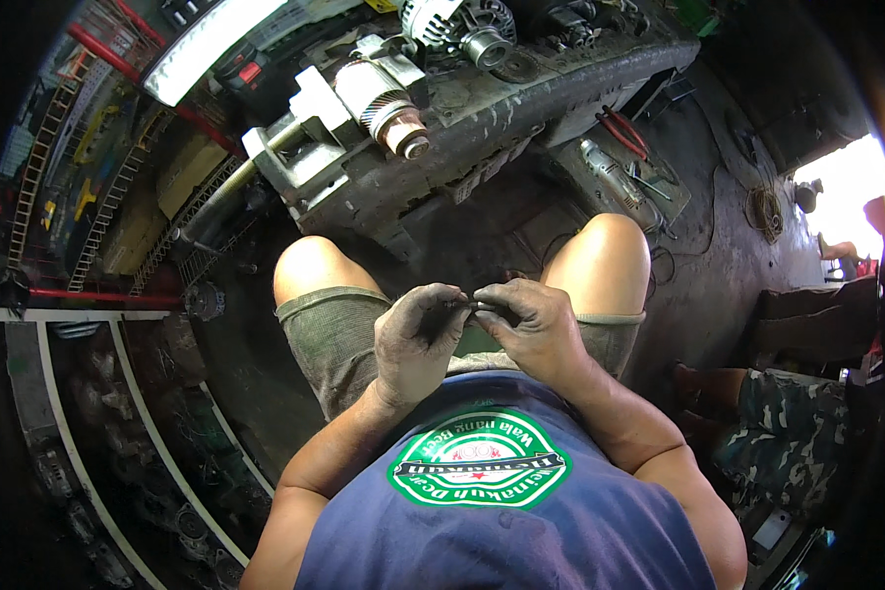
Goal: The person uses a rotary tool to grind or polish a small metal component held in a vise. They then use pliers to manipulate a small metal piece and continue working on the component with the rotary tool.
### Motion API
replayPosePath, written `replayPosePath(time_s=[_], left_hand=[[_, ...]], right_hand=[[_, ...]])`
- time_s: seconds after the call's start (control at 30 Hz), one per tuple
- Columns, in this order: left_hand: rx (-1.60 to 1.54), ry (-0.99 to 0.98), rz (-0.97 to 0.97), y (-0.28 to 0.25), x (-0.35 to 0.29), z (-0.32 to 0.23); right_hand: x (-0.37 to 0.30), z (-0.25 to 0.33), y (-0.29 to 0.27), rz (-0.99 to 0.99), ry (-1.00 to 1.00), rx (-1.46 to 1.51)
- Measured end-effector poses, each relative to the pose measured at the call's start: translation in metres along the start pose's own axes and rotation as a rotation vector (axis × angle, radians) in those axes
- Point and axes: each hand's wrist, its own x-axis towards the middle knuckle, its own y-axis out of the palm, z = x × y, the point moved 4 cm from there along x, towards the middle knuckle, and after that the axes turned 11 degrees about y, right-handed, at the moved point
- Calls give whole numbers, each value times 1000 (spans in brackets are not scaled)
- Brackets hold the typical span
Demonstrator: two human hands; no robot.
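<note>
My left hand (418, 334) and my right hand (528, 320) meet above my lap, both dark with grime. Their fingertips are pinched together around a small dark piece (470, 305), too small and shadowed to name. Each hand is closed, thumb against fingers. Beyond my left knee, a bench vise (315, 123) stands on the workbench's corner. A motor armature (379, 103) with a copper commutator end rests in or on its jaws; the exact contact is hard to see.
An alternator (457, 28) sits at the back of the dark workbench (501, 108). A grey power tool (615, 177) and red-handled pliers (624, 133) lie on a low stand at right. Shelves of parts (128, 393) line the left. Another person's camouflage-clad leg (782, 433) shows at right.
</note>
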Motion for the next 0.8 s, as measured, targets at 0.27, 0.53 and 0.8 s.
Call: replayPosePath(time_s=[0.27, 0.53, 0.8], left_hand=[[-253, -192, -5, 10, -5, 6], [-112, -264, 49, 13, -3, 11], [-430, -377, -223, 5, -3, 26]], right_hand=[[-7, -13, -2, 4, 110, 144], [-9, -5, 1, -46, -20, -68], [-9, -8, 1, -87, -64, -133]])
